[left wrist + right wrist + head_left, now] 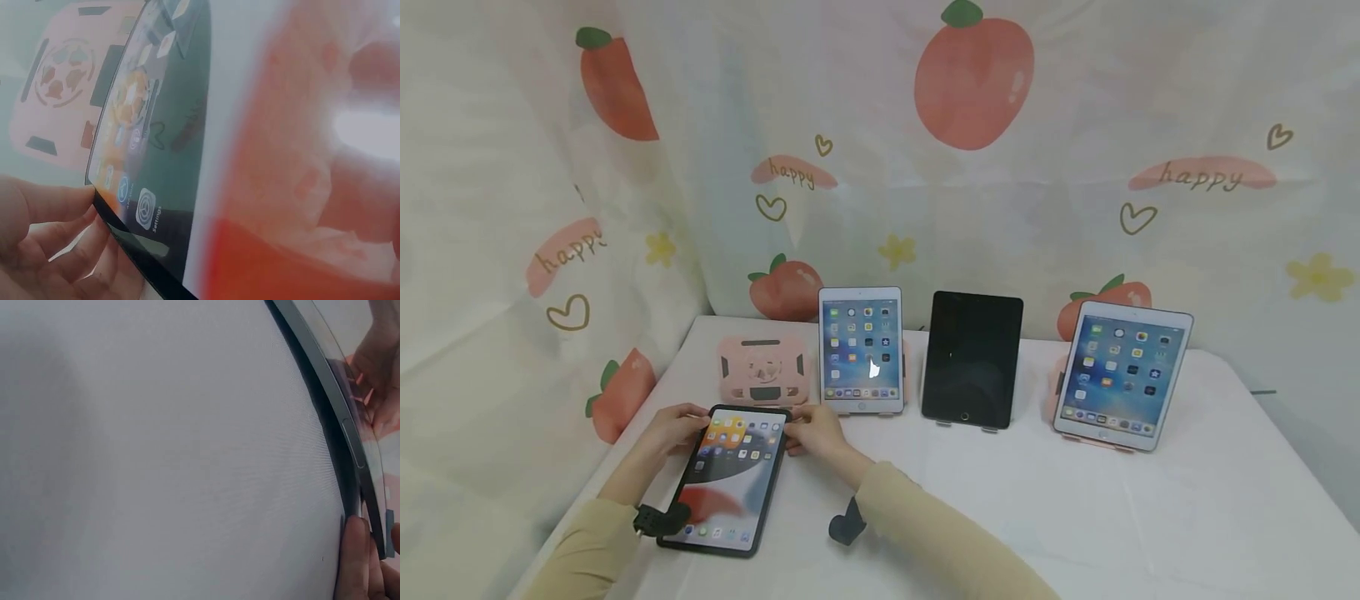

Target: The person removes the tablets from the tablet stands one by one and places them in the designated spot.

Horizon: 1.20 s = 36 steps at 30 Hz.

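Observation:
Held between both hands is a dark-edged tablet [737,462], its lit screen showing app icons over a grey and red picture. My left hand [677,429] pinches its far left corner, thumb on the edge and fingers beneath, as the left wrist view shows. At the far right corner, my right hand [823,433] pinches the edge; in the right wrist view its fingertips [356,550] are at that corner beside the tablet's side [340,425]. Just beyond the tablet stands a pink tablet stand [763,367] with dark pads and a round cut-out pattern.
Along the back of the white-covered table [970,508] stand a white tablet [861,350] with lit icons, a black tablet [973,358] with a dark screen, and another white tablet [1123,375], all propped up. A fruit-printed curtain [1037,208] hangs behind.

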### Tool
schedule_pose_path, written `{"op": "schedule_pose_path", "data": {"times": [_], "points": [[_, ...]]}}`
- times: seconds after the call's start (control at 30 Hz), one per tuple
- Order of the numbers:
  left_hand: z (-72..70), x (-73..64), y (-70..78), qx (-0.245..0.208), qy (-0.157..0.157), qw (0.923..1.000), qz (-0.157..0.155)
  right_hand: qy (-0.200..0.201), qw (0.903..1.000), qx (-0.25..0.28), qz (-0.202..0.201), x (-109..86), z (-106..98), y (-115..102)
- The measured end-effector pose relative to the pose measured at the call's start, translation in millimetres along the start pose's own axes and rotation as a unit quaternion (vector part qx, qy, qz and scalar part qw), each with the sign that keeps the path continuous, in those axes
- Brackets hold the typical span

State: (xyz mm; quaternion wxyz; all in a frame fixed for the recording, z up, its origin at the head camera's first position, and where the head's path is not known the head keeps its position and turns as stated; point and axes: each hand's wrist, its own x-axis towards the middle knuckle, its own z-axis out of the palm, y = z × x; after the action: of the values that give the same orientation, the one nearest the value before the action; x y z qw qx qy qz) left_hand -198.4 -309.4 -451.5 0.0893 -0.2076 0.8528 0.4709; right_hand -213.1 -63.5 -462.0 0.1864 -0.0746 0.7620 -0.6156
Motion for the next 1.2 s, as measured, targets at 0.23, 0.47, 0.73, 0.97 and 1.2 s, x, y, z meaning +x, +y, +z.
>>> {"op": "schedule_pose_path", "data": {"times": [0.23,0.47,0.73,0.97,1.2], "points": [[4.3,0.2,-2.7,0.026,0.020,0.9994,0.011,0.004,0.9998,-0.016,0.013,0.2,1.7,2.2],[3.7,-4.0,-3.1,0.023,0.015,0.9994,0.021,-0.002,0.9994,-0.030,0.017,-2.6,0.9,1.1],[2.0,-5.4,-6.0,0.026,0.013,0.9991,0.032,-0.005,0.9996,-0.026,0.004,-4.5,-0.1,3.7],[6.1,-16.7,0.7,0.054,0.042,0.9966,0.046,0.001,0.9999,-0.015,0.007,-3.9,-0.1,7.6],[8.6,-19.7,-0.2,0.082,0.066,0.9928,0.058,0.003,0.9998,-0.019,-0.003,-5.9,0.6,5.7]]}}
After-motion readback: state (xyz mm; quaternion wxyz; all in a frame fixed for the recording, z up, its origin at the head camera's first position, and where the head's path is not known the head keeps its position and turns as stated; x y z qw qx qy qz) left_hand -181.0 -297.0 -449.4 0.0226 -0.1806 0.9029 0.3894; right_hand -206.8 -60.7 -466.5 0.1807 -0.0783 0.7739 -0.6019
